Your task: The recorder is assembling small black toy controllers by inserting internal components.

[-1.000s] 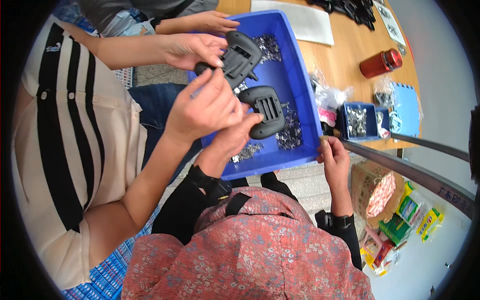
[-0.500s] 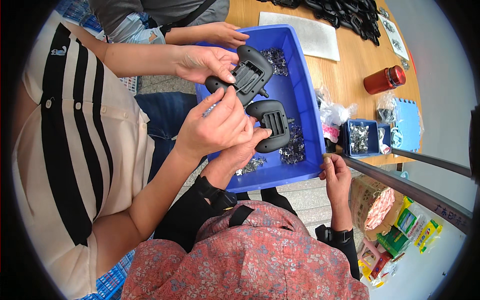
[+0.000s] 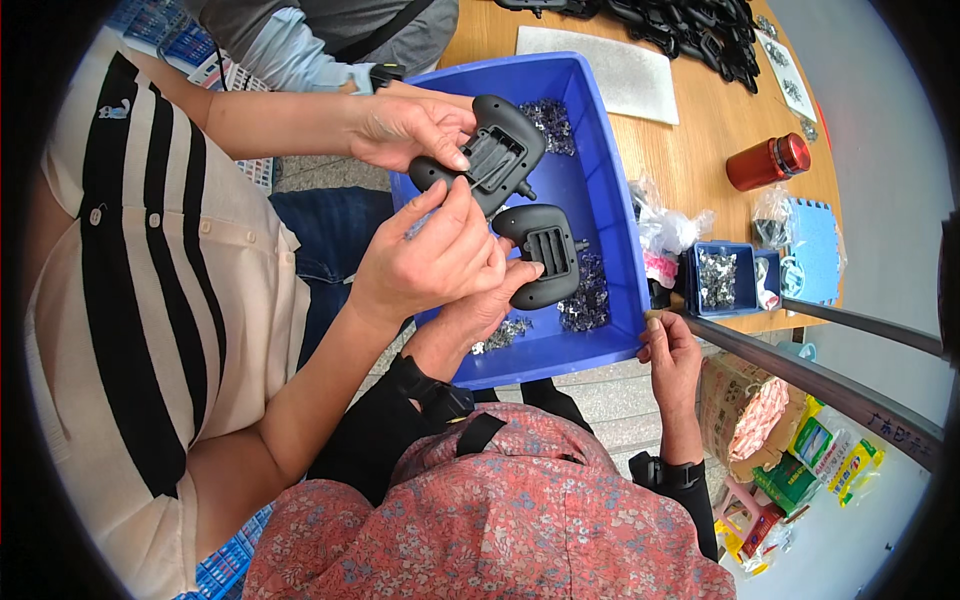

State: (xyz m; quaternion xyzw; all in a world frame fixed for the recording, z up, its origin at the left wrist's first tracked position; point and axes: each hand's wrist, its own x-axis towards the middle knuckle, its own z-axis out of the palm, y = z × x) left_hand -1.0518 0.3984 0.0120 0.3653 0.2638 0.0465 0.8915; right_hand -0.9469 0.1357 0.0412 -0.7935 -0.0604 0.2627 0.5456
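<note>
My left hand (image 3: pixel 478 312) is closed round the lower edge of a black game controller (image 3: pixel 546 258), whose open battery compartment faces up. My right hand (image 3: pixel 672 345) is by the right corner of a blue bin (image 3: pixel 622 215), its fingers curled together; a tan bit shows at a fingertip, and whether anything is held I cannot make out. Left of me, a co-worker's hand (image 3: pixel 405 130) holds a second black controller (image 3: pixel 512 140) just above mine. That person's other hand (image 3: pixel 425 255) has its fingertips at this controller's battery compartment. Small metal parts (image 3: pixel 584 295) lie in piles inside the bin.
On the wooden table stand a red flask (image 3: pixel 768 162), a small blue box of metal parts (image 3: pixel 718 278) and a white foam sheet (image 3: pixel 600 72). Black controllers (image 3: pixel 690 35) are heaped at the back. A metal rail (image 3: pixel 810 378) crosses at right, above a paper sack (image 3: pixel 745 410).
The hand of another person at the far left has drawn back from the bin's far edge and is now mostly hidden. My hands and both controllers stay almost where they were.
</note>
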